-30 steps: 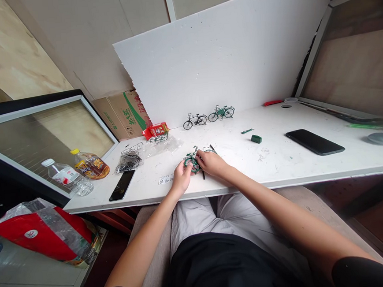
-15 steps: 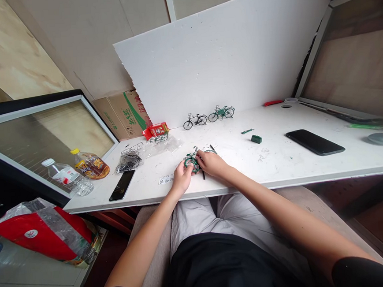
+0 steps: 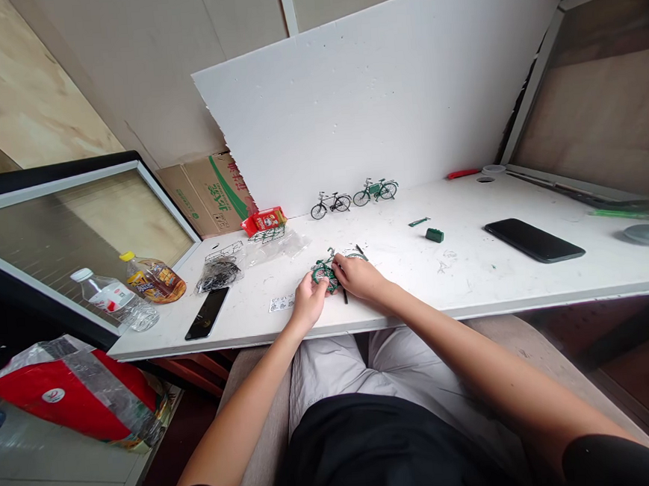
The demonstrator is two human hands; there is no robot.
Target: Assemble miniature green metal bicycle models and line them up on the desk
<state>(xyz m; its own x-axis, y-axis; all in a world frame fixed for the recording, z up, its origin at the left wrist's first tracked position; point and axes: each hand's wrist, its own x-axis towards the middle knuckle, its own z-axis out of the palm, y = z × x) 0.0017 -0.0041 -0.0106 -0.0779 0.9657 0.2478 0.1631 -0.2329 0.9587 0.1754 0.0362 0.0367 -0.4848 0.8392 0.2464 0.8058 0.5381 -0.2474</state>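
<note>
Near the table's front edge, my left hand (image 3: 309,299) grips a small green model bicycle (image 3: 322,274) by its wheel, thumb and fingers closed on it. My right hand (image 3: 356,274) pinches at the same model from the right; its fingertips hide part of the frame. A thin wheel-like part (image 3: 357,254) shows just behind my right hand. A printed paper (image 3: 281,303) lies left of my left hand. Further back stand a black model bicycle (image 3: 330,204) and a green one (image 3: 375,191).
A green block (image 3: 435,235) and a thin green piece (image 3: 419,222) lie right of centre. Phones (image 3: 534,240) (image 3: 207,313) rest on both sides. At the left are a water bottle (image 3: 114,299), a tea bottle (image 3: 153,277) and bagged black parts (image 3: 218,273).
</note>
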